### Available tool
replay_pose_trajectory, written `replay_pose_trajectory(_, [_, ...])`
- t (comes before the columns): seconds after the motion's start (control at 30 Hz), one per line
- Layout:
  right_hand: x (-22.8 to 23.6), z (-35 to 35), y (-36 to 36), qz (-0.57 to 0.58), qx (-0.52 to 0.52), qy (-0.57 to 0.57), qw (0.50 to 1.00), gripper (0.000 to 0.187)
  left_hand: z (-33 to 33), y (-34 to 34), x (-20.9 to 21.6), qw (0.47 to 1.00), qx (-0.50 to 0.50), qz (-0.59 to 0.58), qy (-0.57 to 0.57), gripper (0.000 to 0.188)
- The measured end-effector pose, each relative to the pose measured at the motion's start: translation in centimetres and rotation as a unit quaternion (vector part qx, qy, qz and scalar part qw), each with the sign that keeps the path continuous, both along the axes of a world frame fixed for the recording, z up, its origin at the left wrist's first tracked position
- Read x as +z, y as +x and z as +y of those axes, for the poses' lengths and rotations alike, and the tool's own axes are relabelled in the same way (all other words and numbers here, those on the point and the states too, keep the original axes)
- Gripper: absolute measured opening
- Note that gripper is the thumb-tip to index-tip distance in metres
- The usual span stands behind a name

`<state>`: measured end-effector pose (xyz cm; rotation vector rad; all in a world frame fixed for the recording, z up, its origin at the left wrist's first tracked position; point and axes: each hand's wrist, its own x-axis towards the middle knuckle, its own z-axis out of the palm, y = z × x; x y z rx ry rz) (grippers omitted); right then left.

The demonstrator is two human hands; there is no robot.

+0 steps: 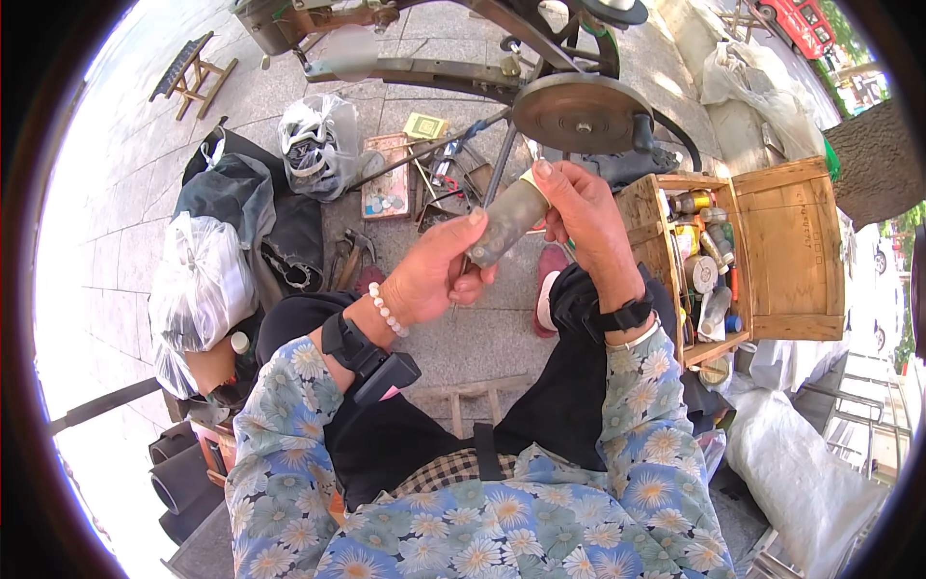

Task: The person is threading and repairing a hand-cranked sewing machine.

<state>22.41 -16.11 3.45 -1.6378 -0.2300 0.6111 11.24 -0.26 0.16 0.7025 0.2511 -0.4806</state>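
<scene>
A cloudy, see-through plastic bottle [509, 224] with a pale cap is held tilted in front of my lap, its capped end up and to the right. My left hand [431, 268] wraps round its lower end, thumb along the side. At the capped end, my right hand [590, 224] grips with thumb and fingers. Small greyish contents show dimly through the wall, too unclear to name. Beyond the bottle stands a dark metal hand-cranked machine with a large round wheel [585, 114].
Close on the right, an open wooden box [793, 253] holds several bottles, tubes and spools. A shallow tray [387, 174] and loose tools lie on the paving ahead. White plastic bags [203, 280] and dark cloth sit at the left; a small folding stool [193, 75] stands farther off.
</scene>
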Motion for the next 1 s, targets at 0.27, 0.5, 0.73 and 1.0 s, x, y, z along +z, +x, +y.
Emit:
replay_pose_trajectory(0.27, [-0.8,-0.5,-0.7,-0.028,-0.012,-0.002,1.0,0.035,-0.7,0.1,-2.0,0.89,0.12,-0.195,0.394,0.027])
replay_pose_trajectory(0.5, [-0.6,-0.9,-1.0,-0.055,-0.009,0.092,0.994,0.02,-0.5,-0.2,0.9,0.925,0.083,-0.195,0.317,0.033])
replay_pose_trajectory(0.73, [-0.5,-1.1,-0.6,-0.066,0.008,0.113,0.991,0.02,-0.6,0.1,0.1,0.93,0.09,-0.228,0.275,0.032])
replay_pose_trajectory(1.0, [-0.3,-1.0,-1.1,-0.045,0.029,0.133,0.99,0.017,-0.7,-0.5,0.3,0.993,0.062,-0.087,0.053,0.031])
